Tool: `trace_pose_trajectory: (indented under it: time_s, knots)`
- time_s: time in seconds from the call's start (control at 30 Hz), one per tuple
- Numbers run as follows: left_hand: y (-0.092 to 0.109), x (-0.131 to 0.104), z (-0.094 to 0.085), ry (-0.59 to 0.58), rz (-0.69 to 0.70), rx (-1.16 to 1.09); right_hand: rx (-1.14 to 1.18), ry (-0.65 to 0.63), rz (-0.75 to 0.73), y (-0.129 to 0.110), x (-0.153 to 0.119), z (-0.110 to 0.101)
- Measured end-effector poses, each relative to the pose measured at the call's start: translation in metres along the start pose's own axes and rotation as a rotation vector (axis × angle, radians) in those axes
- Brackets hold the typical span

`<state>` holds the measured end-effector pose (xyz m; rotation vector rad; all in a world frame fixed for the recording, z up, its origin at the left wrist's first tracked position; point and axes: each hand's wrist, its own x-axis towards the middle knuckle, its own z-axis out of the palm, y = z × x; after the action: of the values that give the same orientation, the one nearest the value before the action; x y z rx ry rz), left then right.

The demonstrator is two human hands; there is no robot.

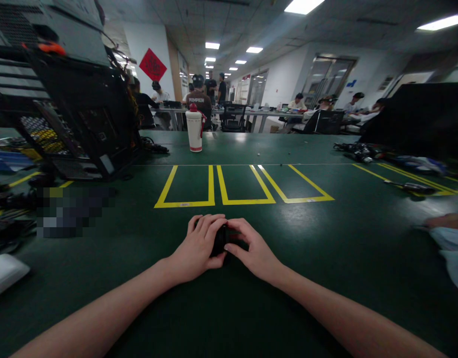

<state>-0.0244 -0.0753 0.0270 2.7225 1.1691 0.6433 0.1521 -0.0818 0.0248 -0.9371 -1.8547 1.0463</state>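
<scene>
The hands [196, 247] are bare; the slim forearms [128, 302] are uncovered.

"PUMPKIN" [196, 100] stands on the back of a brown shirt [202, 106].

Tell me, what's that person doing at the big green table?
The person's left hand is curled around a small black object, with the right hand at its other side. It's mostly covered, so I can't tell what it is. Beyond them, yellow tape outlines mark the green table.
</scene>
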Motion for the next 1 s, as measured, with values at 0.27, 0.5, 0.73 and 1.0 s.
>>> trace_pose_trajectory:
  time_s: [0.27,0.5,0.73,1.0]
  knots:
    - [-0.0008,-0.0010,0.0025,0.011,0.012,0.014,0.053,0.002,-0.013,0.0006,-0.0001,0.0006]
    - [-0.0002,-0.0007,0.0004,-0.004,0.004,0.006,0.115,0.005,0.016,-0.0028,-0.0006,0.0001]
    - [0.0000,-0.0006,0.0008,0.004,0.000,-0.011,-0.012,0.025,0.021,-0.0021,-0.0024,-0.0004]
    - [-0.0028,-0.0013,0.0041,0.021,0.005,-0.001,0.155,-0.036,0.045,0.0005,0.0000,0.0000]
